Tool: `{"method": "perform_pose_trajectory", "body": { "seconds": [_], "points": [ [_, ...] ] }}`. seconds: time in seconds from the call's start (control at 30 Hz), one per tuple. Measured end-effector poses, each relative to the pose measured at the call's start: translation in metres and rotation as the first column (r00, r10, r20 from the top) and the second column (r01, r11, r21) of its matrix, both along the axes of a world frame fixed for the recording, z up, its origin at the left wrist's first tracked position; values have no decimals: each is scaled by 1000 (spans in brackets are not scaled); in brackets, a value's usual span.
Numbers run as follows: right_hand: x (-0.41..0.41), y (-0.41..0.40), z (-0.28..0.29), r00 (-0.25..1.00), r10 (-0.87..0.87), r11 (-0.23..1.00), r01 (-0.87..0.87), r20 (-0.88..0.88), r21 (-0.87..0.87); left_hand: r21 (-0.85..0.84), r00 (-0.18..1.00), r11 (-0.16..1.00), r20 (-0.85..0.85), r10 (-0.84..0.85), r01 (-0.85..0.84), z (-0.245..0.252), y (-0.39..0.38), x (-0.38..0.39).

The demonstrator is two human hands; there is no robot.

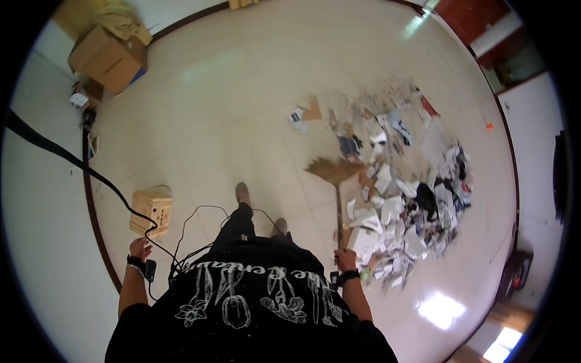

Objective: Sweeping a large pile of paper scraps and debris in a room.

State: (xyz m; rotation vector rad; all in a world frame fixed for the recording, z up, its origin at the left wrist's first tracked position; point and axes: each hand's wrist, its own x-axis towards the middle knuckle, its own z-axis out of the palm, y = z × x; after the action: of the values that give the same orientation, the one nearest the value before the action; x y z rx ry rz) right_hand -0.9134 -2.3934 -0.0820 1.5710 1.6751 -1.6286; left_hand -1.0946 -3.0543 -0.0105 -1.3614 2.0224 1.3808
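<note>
My right hand [346, 260] is closed around the handle of a straw broom [337, 172], whose fanned bristles rest at the left edge of a wide heap of rubbish [399, 213] on the tiled floor. White foam pieces, paper, plastic bags and cardboard scraps make up the heap. Just beyond the bristles lies a dark crumpled scrap [349, 145], and farther off a brown cardboard piece [312, 111]. My left hand [140, 249] hangs at my left side with its fingers slightly curled and apart, holding nothing, near a wooden box [151, 212].
A large cardboard box [109, 59] with cloth on top stands by the far left wall. Black cables [104, 181] run from the upper left to my waist. An orange scrap [489, 126] lies near the right wall; a dark chair-like object [515, 276] stands lower right.
</note>
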Motion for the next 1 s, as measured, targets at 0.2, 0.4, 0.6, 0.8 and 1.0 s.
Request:
{"method": "perform_pose_trajectory", "body": {
  "seconds": [0.2,0.4,0.6,0.8,1.0],
  "points": [
    [-55,-17,26,981,-176,982,181,85,-58,205,997,976,-45,-70,78,2,52,-67],
    [-126,-70,48,992,-111,988,103,-67,-112,308,998,950,-18,-53,56,-33,29,-104],
    [-215,-104,62,914,404,913,-406,-43,-47,408,987,899,45,154,-159,-89,-16,-113],
    [-300,-124,63,630,777,627,-769,-18,123,390,997,921,73,-17,-13,-75,15,-133],
    [-370,-133,21,296,955,276,-889,-1,364,386,997,920,73,40,-66,-55,22,-146]
  ]
}}
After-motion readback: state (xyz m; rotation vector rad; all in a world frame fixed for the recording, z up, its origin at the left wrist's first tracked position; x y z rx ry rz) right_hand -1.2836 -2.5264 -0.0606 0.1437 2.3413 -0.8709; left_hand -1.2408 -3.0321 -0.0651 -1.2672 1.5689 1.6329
